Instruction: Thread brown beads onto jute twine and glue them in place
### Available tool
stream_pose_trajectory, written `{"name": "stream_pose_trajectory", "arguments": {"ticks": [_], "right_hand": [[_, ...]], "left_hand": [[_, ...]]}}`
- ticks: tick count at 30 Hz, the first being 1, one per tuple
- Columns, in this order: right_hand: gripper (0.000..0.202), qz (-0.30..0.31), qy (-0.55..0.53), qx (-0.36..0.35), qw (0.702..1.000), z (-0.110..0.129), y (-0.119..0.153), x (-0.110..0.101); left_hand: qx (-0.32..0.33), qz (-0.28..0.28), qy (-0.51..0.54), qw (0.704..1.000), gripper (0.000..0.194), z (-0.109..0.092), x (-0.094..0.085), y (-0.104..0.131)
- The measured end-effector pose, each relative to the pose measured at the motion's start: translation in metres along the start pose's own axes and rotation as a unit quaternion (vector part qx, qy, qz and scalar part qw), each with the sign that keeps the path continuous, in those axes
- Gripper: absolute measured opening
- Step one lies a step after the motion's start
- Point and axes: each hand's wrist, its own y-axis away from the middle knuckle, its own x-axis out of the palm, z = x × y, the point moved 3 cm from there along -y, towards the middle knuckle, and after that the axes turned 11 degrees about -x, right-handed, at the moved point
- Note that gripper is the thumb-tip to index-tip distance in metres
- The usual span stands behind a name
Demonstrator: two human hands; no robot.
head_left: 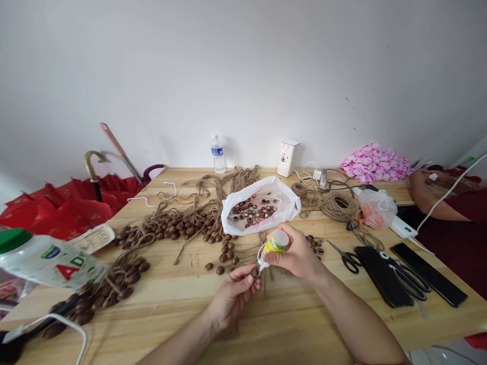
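Between its thumb and fingers, my left hand (236,294) pinches a brown nut shell (254,272) with its hollow side up. My right hand (294,253) is wrapped round a small white bottle with a yellow label (276,241), tilted nozzle down. The nozzle tip is at the rim of the shell. Just beyond the hands lies an open white plastic bag (261,205) with shell halves inside. Loose brown nuts (228,252) sit left of the bottle, and more shell pieces (315,245) are to the right of my right hand.
Nuts on twine (178,225) spread over the left side. A large white bottle (53,261) stands at the left edge. Scissors (347,257), phones (384,276) and a twine coil (339,206) lie right. A water bottle (218,155) is at the back; another person's arm (437,200) is far right.
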Motion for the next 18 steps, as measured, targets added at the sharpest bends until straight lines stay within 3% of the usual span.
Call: {"name": "stream_pose_trajectory", "arguments": {"ticks": [18], "right_hand": [[0.047, -0.001, 0.001, 0.007, 1.000, 0.0027, 0.0012, 0.0006]], "left_hand": [[-0.017, 0.016, -0.010, 1.000, 0.026, 0.0036, 0.0005, 0.0021]]}}
